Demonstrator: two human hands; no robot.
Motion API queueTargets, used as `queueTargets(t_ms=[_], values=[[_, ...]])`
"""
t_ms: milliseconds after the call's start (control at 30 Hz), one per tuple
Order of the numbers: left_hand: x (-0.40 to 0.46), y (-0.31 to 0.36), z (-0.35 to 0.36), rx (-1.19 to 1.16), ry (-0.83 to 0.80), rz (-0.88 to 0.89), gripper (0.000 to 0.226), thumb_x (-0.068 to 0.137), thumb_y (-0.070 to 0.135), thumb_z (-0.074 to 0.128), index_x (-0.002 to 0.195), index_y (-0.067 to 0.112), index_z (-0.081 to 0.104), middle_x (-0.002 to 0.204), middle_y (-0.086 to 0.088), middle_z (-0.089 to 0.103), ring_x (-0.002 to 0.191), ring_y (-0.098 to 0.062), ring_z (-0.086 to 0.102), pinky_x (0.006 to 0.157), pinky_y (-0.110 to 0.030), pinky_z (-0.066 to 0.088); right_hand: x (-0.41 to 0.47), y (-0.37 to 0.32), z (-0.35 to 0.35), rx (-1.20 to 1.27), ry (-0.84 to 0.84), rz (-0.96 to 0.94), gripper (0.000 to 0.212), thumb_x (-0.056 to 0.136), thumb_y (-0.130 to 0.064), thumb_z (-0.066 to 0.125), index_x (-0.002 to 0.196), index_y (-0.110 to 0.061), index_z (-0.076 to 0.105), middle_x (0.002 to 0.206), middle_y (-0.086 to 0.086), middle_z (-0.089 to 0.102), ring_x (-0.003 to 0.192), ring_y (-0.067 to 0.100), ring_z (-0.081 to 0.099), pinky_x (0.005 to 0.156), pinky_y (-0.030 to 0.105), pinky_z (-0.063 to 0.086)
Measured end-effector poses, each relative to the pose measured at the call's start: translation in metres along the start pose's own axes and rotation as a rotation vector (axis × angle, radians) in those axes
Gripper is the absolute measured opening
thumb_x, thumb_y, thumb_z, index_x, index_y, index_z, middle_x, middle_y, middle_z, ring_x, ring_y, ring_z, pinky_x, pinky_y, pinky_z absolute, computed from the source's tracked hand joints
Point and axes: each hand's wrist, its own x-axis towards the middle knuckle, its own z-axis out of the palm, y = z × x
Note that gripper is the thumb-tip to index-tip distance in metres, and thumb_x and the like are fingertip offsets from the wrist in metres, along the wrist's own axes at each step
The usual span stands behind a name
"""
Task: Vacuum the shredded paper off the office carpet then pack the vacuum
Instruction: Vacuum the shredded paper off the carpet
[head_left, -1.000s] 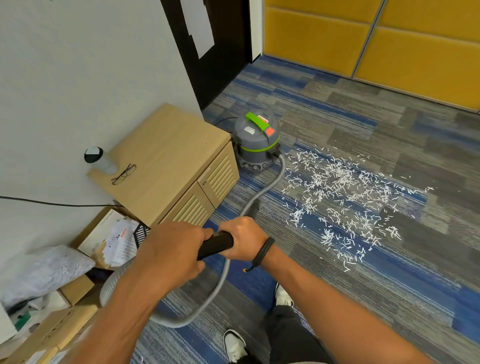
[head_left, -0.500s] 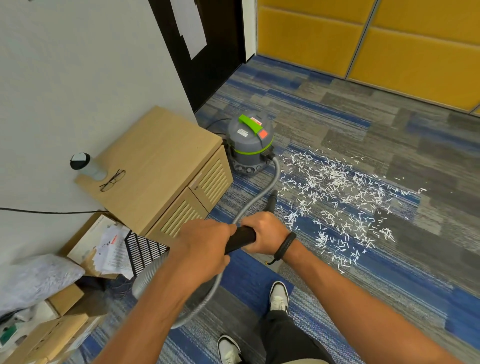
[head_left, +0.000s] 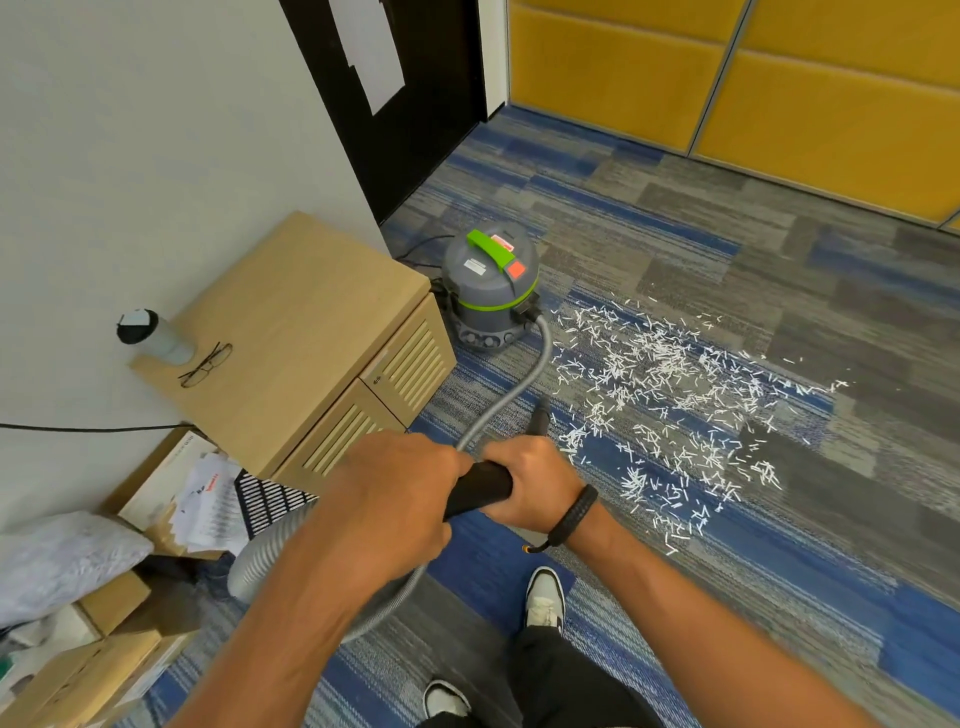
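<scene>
White shredded paper (head_left: 670, 405) lies scattered over the blue and grey carpet (head_left: 779, 561) at the centre right. A grey canister vacuum (head_left: 491, 288) with a green handle stands by the cabinet corner. Its grey hose (head_left: 511, 400) curves toward me and loops low under my arms. My left hand (head_left: 392, 501) and my right hand (head_left: 530, 486) both grip the black wand handle (head_left: 480, 488). The wand's black tip (head_left: 539, 418) points down at the near left edge of the paper.
A wooden cabinet (head_left: 311, 332) stands on the left with a bottle (head_left: 156, 335) and glasses (head_left: 205, 358) on top. Cardboard boxes (head_left: 104, 649) and papers (head_left: 208, 506) crowd the lower left. A dark door (head_left: 415, 104) and yellow wall panels (head_left: 727, 78) lie behind. My shoes (head_left: 545, 597) are below.
Both hands have pushed the wand forward and right, bringing its tip to the near edge of the paper. The view has shifted with my step forward.
</scene>
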Motion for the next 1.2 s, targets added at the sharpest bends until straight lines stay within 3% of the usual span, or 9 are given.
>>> queueTargets(t_ms=[200, 433, 567, 800, 933, 1067, 1200], values=[[-0.016, 0.015, 0.009, -0.008, -0.012, 0.006, 0.054, 0.090, 0.046, 0.071, 0.141, 0.041, 0.055, 0.112, 0.009, 0.072, 0.103, -0.014, 0.068, 0.082, -0.027, 0.050, -0.023, -0.012, -0.001, 0.007, 0.029, -0.023, 0.016, 0.070, -0.036, 0.060, 0.067, -0.021, 0.056, 0.060, -0.007, 0.058, 0.053, 0.012, 0.055, 0.055, 0.020, 0.039], [-0.063, 0.028, 0.022, -0.022, -0.001, 0.001, 0.051, 0.090, 0.045, 0.071, 0.139, 0.042, 0.056, 0.106, 0.009, 0.070, 0.097, -0.014, 0.068, 0.072, -0.025, 0.041, -0.063, -0.042, 0.018, 0.023, 0.043, 0.015, 0.013, 0.070, -0.033, 0.063, 0.069, -0.023, 0.055, 0.060, -0.008, 0.057, 0.053, 0.008, 0.051, 0.051, 0.024, 0.043], [-0.095, 0.034, 0.031, -0.031, -0.009, 0.004, 0.041, 0.089, 0.044, 0.070, 0.129, 0.041, 0.060, 0.099, 0.009, 0.069, 0.090, -0.013, 0.066, 0.067, -0.027, 0.037, -0.087, -0.064, 0.028, 0.033, 0.067, 0.014, 0.021, 0.069, -0.030, 0.065, 0.069, -0.036, 0.044, 0.060, -0.017, 0.048, 0.054, 0.000, 0.042, 0.054, 0.012, 0.031], [-0.144, 0.056, 0.039, -0.039, -0.008, 0.010, 0.042, 0.093, 0.037, 0.069, 0.134, 0.039, 0.059, 0.104, 0.007, 0.068, 0.097, -0.017, 0.066, 0.075, -0.030, 0.045, -0.133, -0.089, 0.045, 0.025, 0.032, 0.038, 0.014, 0.069, -0.033, 0.060, 0.066, -0.020, 0.055, 0.059, -0.006, 0.057, 0.053, 0.015, 0.056, 0.051, 0.029, 0.045], [-0.161, 0.068, 0.037, -0.014, -0.028, 0.028, 0.041, 0.093, 0.035, 0.068, 0.132, 0.038, 0.059, 0.104, 0.007, 0.068, 0.097, -0.017, 0.066, 0.074, -0.030, 0.043, -0.153, -0.101, 0.043, 0.003, 0.023, 0.051, 0.011, 0.067, -0.028, 0.063, 0.066, -0.022, 0.053, 0.057, -0.006, 0.055, 0.052, 0.013, 0.054, 0.050, 0.025, 0.042], [-0.172, 0.087, 0.033, -0.008, -0.053, 0.021, 0.041, 0.092, 0.034, 0.068, 0.133, 0.037, 0.059, 0.102, 0.008, 0.068, 0.095, -0.018, 0.066, 0.073, -0.031, 0.041, -0.176, -0.105, 0.038, -0.001, 0.017, 0.078, 0.026, 0.064, -0.016, 0.078, 0.068, -0.025, 0.054, 0.059, -0.008, 0.056, 0.054, 0.010, 0.054, 0.055, 0.021, 0.036], [-0.186, 0.109, 0.028, -0.033, -0.052, 0.014, 0.040, 0.092, 0.036, 0.067, 0.131, 0.040, 0.059, 0.097, 0.008, 0.067, 0.092, -0.017, 0.065, 0.072, -0.031, 0.042, -0.199, -0.110, 0.027, 0.016, 0.006, 0.051, 0.015, 0.069, -0.026, 0.072, 0.070, -0.019, 0.059, 0.060, -0.006, 0.059, 0.054, 0.013, 0.057, 0.051, 0.029, 0.045]])
